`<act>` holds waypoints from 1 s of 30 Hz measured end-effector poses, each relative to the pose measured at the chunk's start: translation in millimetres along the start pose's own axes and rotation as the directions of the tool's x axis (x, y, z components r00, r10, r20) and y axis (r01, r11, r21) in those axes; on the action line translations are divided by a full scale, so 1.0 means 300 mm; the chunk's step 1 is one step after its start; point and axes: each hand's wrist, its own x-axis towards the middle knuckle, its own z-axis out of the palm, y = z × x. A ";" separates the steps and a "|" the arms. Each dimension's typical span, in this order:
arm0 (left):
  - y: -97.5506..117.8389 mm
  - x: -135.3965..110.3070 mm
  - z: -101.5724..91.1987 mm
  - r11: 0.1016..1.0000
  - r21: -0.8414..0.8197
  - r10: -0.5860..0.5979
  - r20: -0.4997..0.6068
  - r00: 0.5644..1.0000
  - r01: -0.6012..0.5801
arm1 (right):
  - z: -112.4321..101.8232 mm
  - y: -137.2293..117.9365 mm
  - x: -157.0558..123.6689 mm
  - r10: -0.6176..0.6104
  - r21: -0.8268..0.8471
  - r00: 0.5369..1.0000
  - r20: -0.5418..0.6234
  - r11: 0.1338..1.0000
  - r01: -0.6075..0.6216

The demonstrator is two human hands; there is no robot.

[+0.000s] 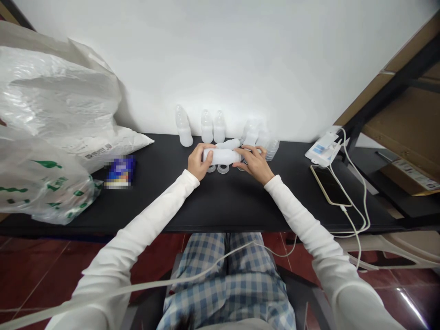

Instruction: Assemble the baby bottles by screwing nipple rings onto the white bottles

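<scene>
A translucent white baby bottle (222, 156) lies sideways between my two hands, just above the table. My left hand (198, 161) wraps round its left end, thumb in front. At the right end, the fingers and thumb of my right hand (255, 161) close on it; they partly hide that end. Below the bottle, a white ring (223, 169) rests on the table with others beside it. Another bottle (228, 144) lies on its side just behind. Along the wall stand a bottle with a clear domed cap (184, 128) and two similar bottles (213, 127), plus more behind my right hand.
Stacked clear cups or caps (272, 150) stand right of the bottles. White plastic bags (51, 119) and a blue packet (120, 172) occupy the left. On the right lie a phone (330, 185), a white box (323, 147) and looping cables (365, 197). One cable crosses my lap.
</scene>
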 end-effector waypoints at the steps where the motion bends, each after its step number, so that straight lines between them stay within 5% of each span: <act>1: 0.005 0.002 0.003 0.998 -0.019 -0.059 -0.002 0.998 0.059 | 0.005 0.000 -0.002 -0.005 -0.007 1.000 -0.025 1.000 0.005; 4: 0.022 0.012 0.016 0.933 -0.151 -0.326 0.036 0.945 0.328 | 0.027 0.000 -0.017 -0.053 -0.051 0.989 -0.139 0.998 0.046; 7: 0.027 0.035 0.016 0.708 -0.321 -0.604 0.188 0.775 0.629 | 0.046 0.019 -0.043 -0.082 -0.072 0.971 -0.227 0.995 0.067; 10: 0.012 0.073 -0.013 0.426 -0.451 -0.695 0.391 0.603 0.784 | 0.040 0.073 -0.064 0.093 -0.037 0.953 -0.290 0.993 -0.108; 12: -0.002 0.101 -0.040 0.305 -0.518 -0.678 0.472 0.564 0.799 | 0.018 0.117 -0.068 0.285 -0.007 0.882 -0.375 0.951 -0.310; 15: -0.006 0.126 -0.057 0.256 -0.638 -0.649 0.443 0.618 0.726 | -0.023 0.165 -0.063 0.442 0.015 0.786 -0.432 0.875 -0.483; 20: 0.038 0.136 0.012 0.333 -0.653 -0.467 0.512 0.721 0.680 | -0.052 0.180 -0.049 0.514 0.007 0.766 -0.386 0.832 -0.555; 24: 0.050 0.172 0.115 0.600 -0.431 -0.440 0.527 0.727 0.674 | -0.051 0.185 -0.052 0.535 -0.025 0.766 -0.358 0.814 -0.580; 27: 0.038 0.214 0.197 0.844 -0.103 -0.445 0.414 0.794 0.527 | -0.048 0.192 -0.057 0.539 -0.049 0.765 -0.351 0.806 -0.590; 30: 0.031 0.241 0.267 0.889 0.085 -0.439 0.433 0.787 0.449 | -0.044 0.196 -0.059 0.541 -0.071 0.762 -0.356 0.797 -0.599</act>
